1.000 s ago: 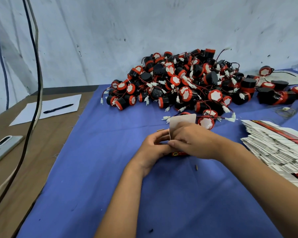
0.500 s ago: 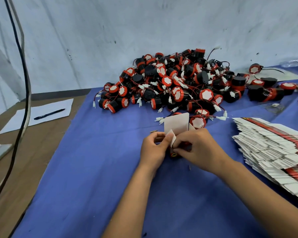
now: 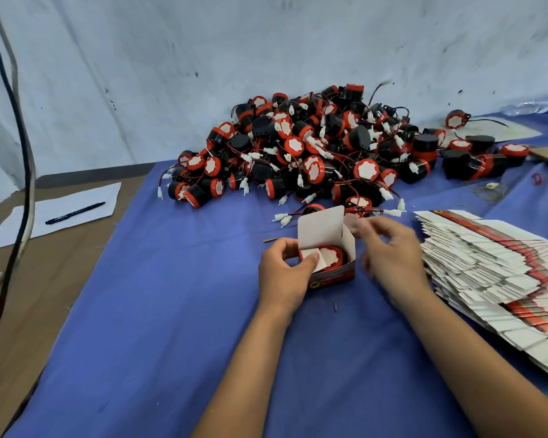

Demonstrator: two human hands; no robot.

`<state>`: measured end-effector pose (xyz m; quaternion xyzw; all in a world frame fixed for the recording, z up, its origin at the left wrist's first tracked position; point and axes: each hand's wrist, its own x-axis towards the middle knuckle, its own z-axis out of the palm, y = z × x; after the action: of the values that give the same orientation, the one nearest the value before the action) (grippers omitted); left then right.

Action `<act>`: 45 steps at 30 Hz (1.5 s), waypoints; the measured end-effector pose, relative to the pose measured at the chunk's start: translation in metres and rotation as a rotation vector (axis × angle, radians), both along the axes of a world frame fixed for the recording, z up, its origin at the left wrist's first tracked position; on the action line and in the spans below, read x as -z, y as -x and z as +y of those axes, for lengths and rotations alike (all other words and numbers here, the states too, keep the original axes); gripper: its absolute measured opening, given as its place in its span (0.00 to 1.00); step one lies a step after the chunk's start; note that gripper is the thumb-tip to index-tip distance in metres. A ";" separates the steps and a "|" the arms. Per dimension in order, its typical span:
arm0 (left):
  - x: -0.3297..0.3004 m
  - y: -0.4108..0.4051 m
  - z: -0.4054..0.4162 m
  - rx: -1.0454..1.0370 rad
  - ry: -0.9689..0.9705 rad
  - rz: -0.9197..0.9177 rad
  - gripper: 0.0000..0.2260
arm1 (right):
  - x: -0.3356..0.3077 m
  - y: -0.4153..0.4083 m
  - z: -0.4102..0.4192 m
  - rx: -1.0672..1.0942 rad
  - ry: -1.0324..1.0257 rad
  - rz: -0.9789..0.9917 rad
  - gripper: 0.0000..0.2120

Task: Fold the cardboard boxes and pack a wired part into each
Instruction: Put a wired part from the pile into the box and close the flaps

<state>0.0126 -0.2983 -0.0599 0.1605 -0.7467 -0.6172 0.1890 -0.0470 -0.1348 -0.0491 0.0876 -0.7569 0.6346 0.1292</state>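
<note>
A small cardboard box (image 3: pixel 345 245), white inside and red and black outside, stands on the blue cloth with its lid flap up. A red and black wired part (image 3: pixel 331 257) lies inside it. My left hand (image 3: pixel 283 273) grips the box's left side, its thumb pressing a white side flap inward over the part. My right hand (image 3: pixel 389 257), blurred by motion, hovers just right of the box with its fingers loosely curled and nothing in them. A big pile of wired parts (image 3: pixel 314 153) lies behind the box. Flat unfolded boxes (image 3: pixel 494 273) are stacked at the right.
The blue cloth (image 3: pixel 171 311) covers the table. At the left on bare wood lie a white sheet (image 3: pixel 60 207) with a black pen (image 3: pixel 75 212). Cables (image 3: pixel 23 153) hang at the far left. A plastic bottle (image 3: pixel 535 104) lies at the back right by the wall.
The box has opened into view with the part inside. My right hand has let go and drawn off to the right. My left hand stays on the box, pressing a side flap.
</note>
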 end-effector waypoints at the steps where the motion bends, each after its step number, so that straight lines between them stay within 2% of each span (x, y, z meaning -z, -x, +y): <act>1: -0.001 -0.001 0.000 0.021 -0.018 0.020 0.08 | 0.005 0.001 -0.003 -0.135 0.007 -0.100 0.07; 2: -0.001 -0.003 -0.001 0.039 -0.043 0.039 0.10 | 0.009 0.002 -0.007 -0.244 0.001 -0.163 0.05; 4: -0.001 -0.006 -0.005 0.045 -0.086 0.070 0.13 | 0.014 0.003 -0.010 -0.368 -0.026 -0.189 0.08; 8: -0.001 -0.008 -0.010 0.008 -0.099 0.129 0.13 | 0.013 0.000 -0.016 -0.426 -0.020 -0.017 0.14; 11: 0.000 -0.012 -0.009 -0.019 -0.059 0.152 0.22 | 0.012 -0.006 -0.016 -0.463 -0.121 0.100 0.17; 13: -0.001 -0.015 -0.010 -0.035 -0.049 0.155 0.23 | 0.009 -0.008 -0.008 -0.566 -0.118 0.048 0.18; 15: -0.002 -0.016 -0.012 -0.025 -0.047 0.135 0.21 | 0.007 -0.007 0.000 -0.672 -0.110 -0.030 0.22; 16: -0.002 -0.016 -0.012 -0.008 -0.050 0.122 0.19 | 0.006 -0.008 0.003 -0.697 -0.122 -0.048 0.20; 18: -0.003 -0.018 -0.016 0.075 -0.091 0.104 0.17 | 0.006 -0.011 0.003 -0.652 -0.219 0.027 0.11; 20: -0.005 -0.023 -0.023 0.184 -0.135 0.100 0.14 | 0.009 -0.012 0.000 -0.565 -0.357 0.177 0.14; 24: -0.001 -0.032 -0.042 0.353 0.102 0.106 0.05 | 0.008 -0.011 -0.006 -0.526 -0.413 0.330 0.15; 29: 0.000 -0.026 -0.042 0.329 0.220 0.111 0.12 | 0.008 -0.008 -0.009 -0.489 -0.483 0.419 0.13; 34: 0.001 -0.027 -0.046 0.351 0.212 0.089 0.14 | 0.009 -0.007 -0.004 -0.464 -0.641 0.507 0.16; 38: -0.002 -0.031 -0.045 0.352 0.179 0.080 0.26 | 0.007 -0.011 -0.006 -0.389 -0.590 0.555 0.16; 42: -0.004 -0.031 -0.042 0.352 0.154 0.086 0.30 | 0.000 -0.021 -0.015 -0.338 -0.512 0.494 0.15; 45: -0.004 -0.030 -0.042 0.348 0.154 0.106 0.31 | 0.002 -0.026 -0.021 -0.413 -0.496 0.367 0.18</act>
<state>0.0429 -0.3408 -0.0559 -0.0187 -0.7972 -0.5893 0.1300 -0.0211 -0.1555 -0.0509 0.3796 -0.8182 0.4183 0.1068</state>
